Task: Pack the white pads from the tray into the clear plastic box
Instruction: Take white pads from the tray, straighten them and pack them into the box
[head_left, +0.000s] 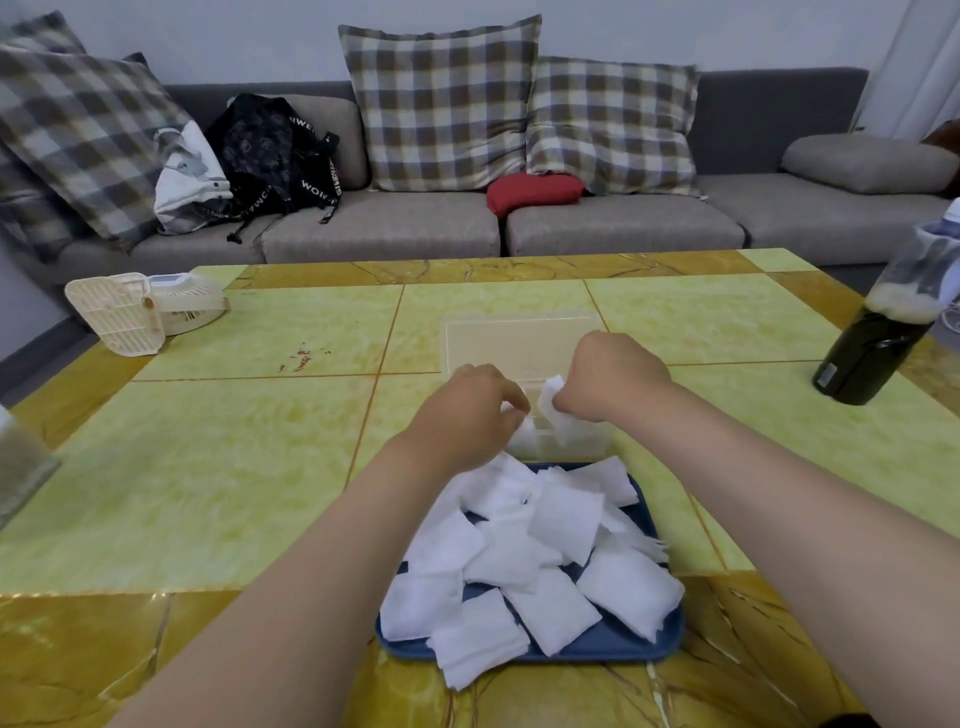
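Observation:
A blue tray (613, 644) at the table's near edge is heaped with several white pads (524, 551). Just beyond it stands the clear plastic box (582, 441), its lid (514, 338) tipped open toward the sofa. My right hand (618, 379) hovers over the box and pinches a white pad (551, 395) that hangs down into it. My left hand (467, 410) is at the box's left end, fingers curled, pinching the edge of another white pad (522, 428) inside the box. The box's inside is largely hidden by my hands.
A dark bottle (878, 343) stands near the table's right edge. A white fan-like device (140, 312) lies at the far left. A grey object (21, 457) pokes in at the left edge. Behind the table is a sofa (389, 223) with cushions and a black bag (275, 150).

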